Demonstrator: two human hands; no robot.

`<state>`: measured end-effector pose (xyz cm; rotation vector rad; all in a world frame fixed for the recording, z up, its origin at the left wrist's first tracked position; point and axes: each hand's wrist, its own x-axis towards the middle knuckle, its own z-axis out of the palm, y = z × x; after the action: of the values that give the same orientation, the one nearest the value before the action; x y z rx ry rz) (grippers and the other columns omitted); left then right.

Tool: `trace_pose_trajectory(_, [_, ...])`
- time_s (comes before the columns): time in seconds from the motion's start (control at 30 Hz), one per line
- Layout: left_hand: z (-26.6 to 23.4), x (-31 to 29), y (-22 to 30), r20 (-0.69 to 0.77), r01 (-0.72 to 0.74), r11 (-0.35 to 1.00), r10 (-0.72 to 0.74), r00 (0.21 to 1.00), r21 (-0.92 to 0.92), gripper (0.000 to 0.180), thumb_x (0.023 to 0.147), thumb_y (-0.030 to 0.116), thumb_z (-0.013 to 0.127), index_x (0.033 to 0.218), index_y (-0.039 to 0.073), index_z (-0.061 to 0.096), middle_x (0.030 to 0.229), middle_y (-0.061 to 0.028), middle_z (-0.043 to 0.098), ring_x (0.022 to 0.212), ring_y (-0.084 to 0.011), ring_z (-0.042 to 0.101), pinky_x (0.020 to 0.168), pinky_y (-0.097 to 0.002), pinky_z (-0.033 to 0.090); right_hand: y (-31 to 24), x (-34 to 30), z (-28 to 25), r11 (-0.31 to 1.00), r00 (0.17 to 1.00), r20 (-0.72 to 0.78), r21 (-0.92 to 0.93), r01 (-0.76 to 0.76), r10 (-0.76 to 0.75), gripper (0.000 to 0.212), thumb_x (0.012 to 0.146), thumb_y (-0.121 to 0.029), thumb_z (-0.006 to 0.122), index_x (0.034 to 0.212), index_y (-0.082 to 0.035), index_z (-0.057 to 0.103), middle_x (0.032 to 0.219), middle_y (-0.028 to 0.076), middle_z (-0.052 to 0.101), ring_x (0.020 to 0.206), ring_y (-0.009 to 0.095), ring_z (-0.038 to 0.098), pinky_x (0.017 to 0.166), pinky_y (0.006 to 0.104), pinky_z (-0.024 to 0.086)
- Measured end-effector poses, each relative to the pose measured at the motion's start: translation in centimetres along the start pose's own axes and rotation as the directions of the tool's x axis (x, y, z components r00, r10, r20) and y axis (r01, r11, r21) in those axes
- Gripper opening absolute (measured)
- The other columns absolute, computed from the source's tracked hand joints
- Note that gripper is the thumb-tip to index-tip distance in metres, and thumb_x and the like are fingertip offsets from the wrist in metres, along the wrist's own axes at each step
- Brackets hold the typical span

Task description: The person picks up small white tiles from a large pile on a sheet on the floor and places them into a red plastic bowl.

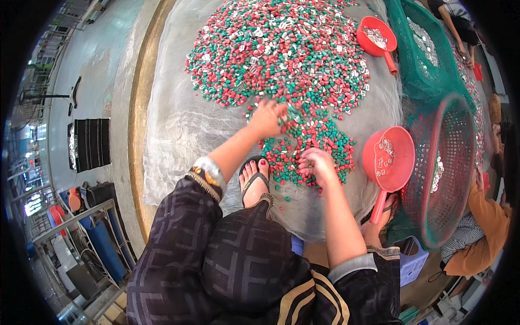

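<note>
A big heap of small red, green and white pieces (281,49), mixed with white buckle-like frames, covers a sheet (173,124). Just in front of it lies a smaller pile of mostly red and green pieces (309,143). My left hand (266,119) reaches in where the two piles meet; its fingertips are smeared by motion, so I cannot make out whether they hold a piece. Over the front pile, my right hand (318,167) has loosely curled fingers that stand apart, with nothing seen in them. A red scoop (398,170) holding several white frames rests right of the front pile.
Another red scoop (374,24) with white frames sits at the back right. Beyond it are a green netted basket (403,73) and a tilted red and green mesh basket (417,200). My sandalled foot (253,187) is beside the front pile. Another person (479,233) is at the right.
</note>
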<state>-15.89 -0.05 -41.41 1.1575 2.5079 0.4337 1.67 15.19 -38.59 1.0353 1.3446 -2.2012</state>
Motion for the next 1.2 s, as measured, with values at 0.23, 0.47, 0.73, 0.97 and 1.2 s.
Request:
trace_pose_trajectory(0.23, [-2.1, -5.5, 6.1, 0.323, -0.014, 0.87, 0.199, 0.925, -0.493, 0.069, 0.066, -0.003, 0.053, 0.13, 0.022, 0.043, 0.134, -0.0148, 0.04, 0.127, -0.0334, 0.031, 0.103, -0.0438, 0.031, 1.7, 0.6, -4.1, 0.556, 0.789, -0.357, -0.831, -0.024, -0.499, 0.015, 0.077, -0.015, 0.055, 0.084, -0.009, 0.067, 0.082, 0.016, 0.064, 0.079, 0.032, 0.062, 0.072, 0.0401, 0.048])
trace_pose_trajectory(0.47, [-2.4, -3.8, 4.4, 0.102, 0.223, 0.878, -0.198, 0.975, -0.424, 0.022, 0.073, 0.005, 0.06, 0.095, 0.008, 0.066, 0.091, -0.0116, 0.065, 0.08, -0.0254, 0.063, 0.076, -0.0345, 0.049, -0.4, 0.9, -7.1, 0.776, 0.709, -0.524, -0.629, 0.052, -0.472, 0.016, 0.077, -0.012, 0.055, 0.089, -0.01, 0.067, 0.083, 0.014, 0.065, 0.079, 0.028, 0.063, 0.071, 0.0371, 0.049])
trace_pose_trajectory(0.73, [0.4, -3.1, 6.4, -0.025, 0.082, 0.95, -0.094, 0.995, -0.302, 0.016, 0.072, 0.013, 0.065, 0.087, 0.008, 0.066, 0.085, -0.01, 0.061, 0.077, -0.0294, 0.061, 0.071, -0.0396, 0.048, -2.3, 0.0, -2.5, 0.536, 0.74, -0.368, -0.844, -0.012, -0.563, 0.022, 0.072, -0.018, 0.067, 0.094, -0.014, 0.066, 0.085, 0.009, 0.062, 0.078, 0.026, 0.061, 0.071, 0.0386, 0.047])
trace_pose_trajectory(0.97, [1.1, -3.0, 6.1, -0.051, -0.042, 0.97, 0.031, 0.998, -0.24, 0.018, 0.07, 0.015, 0.068, 0.087, 0.01, 0.064, 0.087, -0.0081, 0.059, 0.076, -0.0286, 0.06, 0.069, -0.0383, 0.048, -1.0, 0.1, -3.0, 0.494, 0.67, -0.351, -0.869, 0.026, -0.654, 0.013, 0.071, -0.013, 0.068, 0.083, -0.01, 0.065, 0.075, 0.008, 0.061, 0.071, 0.025, 0.061, 0.064, 0.0374, 0.047])
trace_pose_trajectory(1.2, [1.2, -2.4, 4.5, 0.139, 0.176, 0.856, -0.123, 0.983, -0.487, 0.016, 0.065, 0.013, 0.066, 0.074, 0.004, 0.056, 0.077, -0.0088, 0.06, 0.069, -0.0201, 0.061, 0.062, -0.0336, 0.047, -6.3, -2.2, -3.0, 0.625, 0.309, -0.544, -0.699, 0.348, -0.78, 0.008, 0.073, -0.009, 0.066, 0.077, -0.006, 0.061, 0.055, 0.004, 0.052, 0.05, 0.015, 0.05, 0.051, 0.0309, 0.04])
